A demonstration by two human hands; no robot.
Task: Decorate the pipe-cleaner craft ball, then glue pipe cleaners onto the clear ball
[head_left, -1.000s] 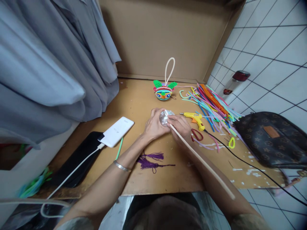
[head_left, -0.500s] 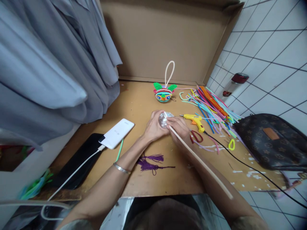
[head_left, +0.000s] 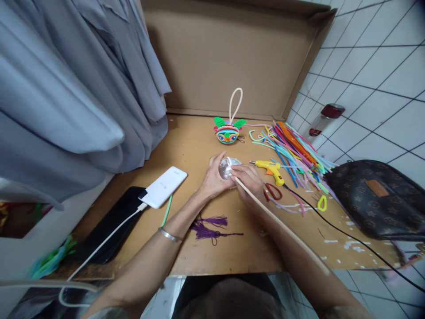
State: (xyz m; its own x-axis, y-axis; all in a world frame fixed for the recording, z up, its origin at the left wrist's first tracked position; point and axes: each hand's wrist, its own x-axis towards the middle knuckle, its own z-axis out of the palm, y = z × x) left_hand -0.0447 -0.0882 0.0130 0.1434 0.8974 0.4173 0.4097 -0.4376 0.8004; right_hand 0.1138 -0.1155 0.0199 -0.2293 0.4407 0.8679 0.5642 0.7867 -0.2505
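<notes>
My left hand (head_left: pixel 214 176) is wrapped round the left side of a clear, shiny ball (head_left: pixel 225 168) above the middle of the table. Pinched in my right hand (head_left: pixel 249 178) is a long white pipe cleaner (head_left: pixel 279 218); one end lies against the top of the ball, and the tail runs back over my right forearm. My right fingertips press at the ball, and they partly hide it. Beyond my hands sits a colourful lion-head ornament (head_left: pixel 227 133) with green ears and a white loop standing up from it.
Right of my hands lie a yellow glue gun (head_left: pixel 270 170) with a black cord, red-handled scissors (head_left: pixel 274 191) and a pile of coloured pipe cleaners (head_left: pixel 295 148). Purple tassels (head_left: pixel 212 228) lie nearer me. A white power bank (head_left: pixel 165 186) is at left, a brown bag (head_left: pixel 381 199) at right.
The view has shifted slightly. My hands keep their hold on the ball and the white pipe cleaner, with hardly any visible movement.
</notes>
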